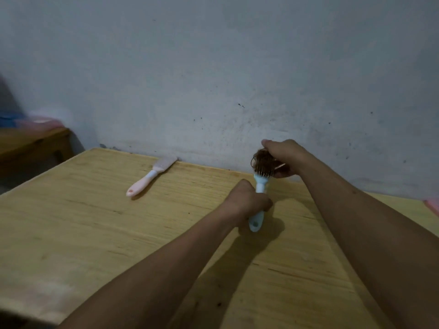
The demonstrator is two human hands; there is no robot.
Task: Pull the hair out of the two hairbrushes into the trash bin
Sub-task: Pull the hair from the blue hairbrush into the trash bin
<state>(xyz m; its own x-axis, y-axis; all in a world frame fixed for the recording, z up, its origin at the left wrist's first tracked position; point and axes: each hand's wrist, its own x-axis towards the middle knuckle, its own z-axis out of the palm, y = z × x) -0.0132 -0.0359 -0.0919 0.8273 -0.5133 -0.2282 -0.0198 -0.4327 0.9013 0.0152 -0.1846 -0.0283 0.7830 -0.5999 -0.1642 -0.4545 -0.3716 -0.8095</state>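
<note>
hairbrushes are the business here, two of them on the pale wooden table [95, 233], which runs back to a scuffed grey wall [237, 67]. no trash bin shows anywhere in the view, so where the hair must go cannot be told. the pink hairbrush [152, 176] lies flat near the wall, well apart from both hands, handle toward the camera and head toward the wall; whether hair sits in it is too small to tell. the blue hairbrush [259, 198] is held up off the table, handle down. the left hand [249, 200] is wrapped in a closed fist around the middle of that handle, which looks like the right place to grip: stiff, light plastic, a little smooth, so a full fist stops it twisting while the hair is tugged. the right hand [282, 157] is curled over the head of the brush, fingers closed into the clump of brown hair [263, 160] that sits on the bristles [264, 173]. that clump should handle as soft, springy and almost weightless, snagged among thin stiff pins; my guess is it comes away best pinched low near the roots of the bristles and drawn straight up along them, since a sideways pull may tear it into wisps or bend the pins. loose strands will likely cling to fingers.
</note>
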